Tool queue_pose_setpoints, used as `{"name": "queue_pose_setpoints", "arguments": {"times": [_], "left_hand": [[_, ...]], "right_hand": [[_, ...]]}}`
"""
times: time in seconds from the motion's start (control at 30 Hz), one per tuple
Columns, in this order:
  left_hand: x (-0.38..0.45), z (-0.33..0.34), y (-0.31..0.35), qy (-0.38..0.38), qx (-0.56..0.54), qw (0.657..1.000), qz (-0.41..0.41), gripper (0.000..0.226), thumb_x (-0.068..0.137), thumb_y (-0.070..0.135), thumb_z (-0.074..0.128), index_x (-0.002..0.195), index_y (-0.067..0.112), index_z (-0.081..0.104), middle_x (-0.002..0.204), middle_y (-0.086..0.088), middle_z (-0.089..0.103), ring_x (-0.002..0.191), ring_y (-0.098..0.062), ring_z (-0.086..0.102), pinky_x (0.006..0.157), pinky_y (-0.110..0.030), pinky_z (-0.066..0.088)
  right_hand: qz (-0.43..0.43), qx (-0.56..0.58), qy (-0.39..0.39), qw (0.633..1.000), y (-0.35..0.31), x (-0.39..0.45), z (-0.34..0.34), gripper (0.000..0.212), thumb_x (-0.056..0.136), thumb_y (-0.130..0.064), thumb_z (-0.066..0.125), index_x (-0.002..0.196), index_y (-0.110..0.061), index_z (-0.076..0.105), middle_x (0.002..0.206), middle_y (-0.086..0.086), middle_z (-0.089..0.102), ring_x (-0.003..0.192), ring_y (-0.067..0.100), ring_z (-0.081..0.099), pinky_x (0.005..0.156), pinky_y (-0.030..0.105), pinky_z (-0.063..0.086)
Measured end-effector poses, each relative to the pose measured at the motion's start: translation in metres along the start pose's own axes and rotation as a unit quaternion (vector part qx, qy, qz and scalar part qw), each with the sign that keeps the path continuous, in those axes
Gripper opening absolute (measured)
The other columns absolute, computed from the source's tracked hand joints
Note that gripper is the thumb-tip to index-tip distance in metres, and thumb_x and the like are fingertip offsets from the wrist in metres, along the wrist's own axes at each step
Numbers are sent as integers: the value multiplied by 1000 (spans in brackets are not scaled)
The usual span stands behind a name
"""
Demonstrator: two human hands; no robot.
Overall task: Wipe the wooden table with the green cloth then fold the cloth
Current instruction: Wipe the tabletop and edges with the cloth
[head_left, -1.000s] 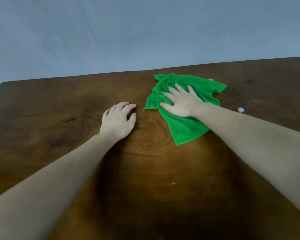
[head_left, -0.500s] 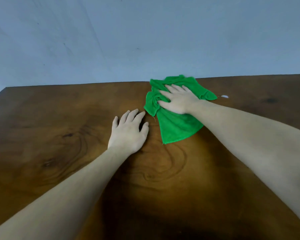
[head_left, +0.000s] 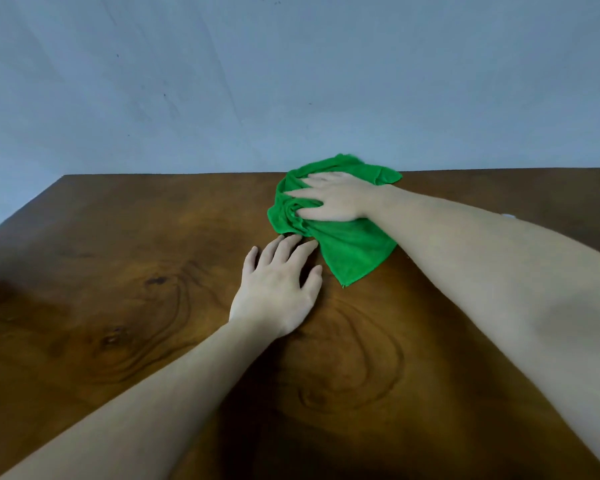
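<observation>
Brown wood fills the bottom of the view, blue-grey wall behind. Table with dark rings in the grain.

Right hand at about one o'clock, close to the far edge. Flat, fingers spread wide and fairly straight, pressing down on the cloth. Not curled around it, just pushing. Fingertips pointing toward nine o'clock.

Cloth bright green, soft, all bunched up under the fingers, with folds piled at its nine o'clock side. One loose corner sticking out toward five o'clock, flat on the wood. Another bit poking out at two o'clock, right at the far edge of the table.

Left hand near the middle, flat on the bare wood, fingers loose and a little apart. Holding nothing. Fingertips just beside the cloth's near edge, maybe touching it; hard to tell.

Small white speck at three o'clock, mostly hidden behind the right arm.

Looks like the wiping part, not finished. Cloth up at the far edge only, so lots of table likely left to rub. Folding not started: cloth crumpled, no neat edges. Both steps left to finish.
</observation>
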State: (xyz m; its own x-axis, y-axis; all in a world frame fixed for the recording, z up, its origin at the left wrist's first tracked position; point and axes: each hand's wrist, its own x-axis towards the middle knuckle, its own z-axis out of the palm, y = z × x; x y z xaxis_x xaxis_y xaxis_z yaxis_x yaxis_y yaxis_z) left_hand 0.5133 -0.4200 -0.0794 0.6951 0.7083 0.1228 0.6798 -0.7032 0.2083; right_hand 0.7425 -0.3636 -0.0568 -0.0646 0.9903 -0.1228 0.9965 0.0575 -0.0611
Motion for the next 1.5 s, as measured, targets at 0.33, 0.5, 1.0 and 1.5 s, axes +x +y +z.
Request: {"name": "queue_pose_setpoints", "arguments": {"times": [0.33, 0.5, 1.0, 1.5], "left_hand": [[0, -4, 1, -22, 0, 1000, -10, 51, 99, 56, 25, 148, 44, 31, 158, 17, 26, 149, -9, 13, 123, -45, 5], [-1, -8, 4, -37, -3, 999, -12, 52, 100, 55, 24, 149, 42, 31, 159, 15, 26, 150, -11, 13, 123, -45, 4], [-2, -12, 2, -34, -12, 999, 13, 50, 101, 51, 30, 147, 35, 41, 158, 5, 34, 149, -20, 23, 122, -53, 11], [-80, -26, 27, -105, 18, 989, 101, 53, 103, 52, 28, 154, 37, 29, 164, 7, 22, 151, -17, 16, 123, -43, 12]], "right_hand": [[133, 26, -15, 991, 71, -93, 2, 69, 94, -79, 13, 157, -52, 7, 171, -6, 3, 157, 24, 5, 125, 46, 4], [255, 28, -4, 967, 87, -152, 13, 71, 93, -81, 10, 157, -52, 6, 171, -5, 3, 157, 25, 7, 124, 49, 4], [145, 21, -11, 989, -91, -257, 41, 81, 92, -82, 11, 160, -40, 4, 171, 3, 1, 157, 21, -9, 125, 53, -4], [327, 23, 13, 944, -38, -273, 44, 72, 97, -72, 11, 161, -40, 0, 168, -5, -20, 156, 27, -15, 124, 55, -8]]}}
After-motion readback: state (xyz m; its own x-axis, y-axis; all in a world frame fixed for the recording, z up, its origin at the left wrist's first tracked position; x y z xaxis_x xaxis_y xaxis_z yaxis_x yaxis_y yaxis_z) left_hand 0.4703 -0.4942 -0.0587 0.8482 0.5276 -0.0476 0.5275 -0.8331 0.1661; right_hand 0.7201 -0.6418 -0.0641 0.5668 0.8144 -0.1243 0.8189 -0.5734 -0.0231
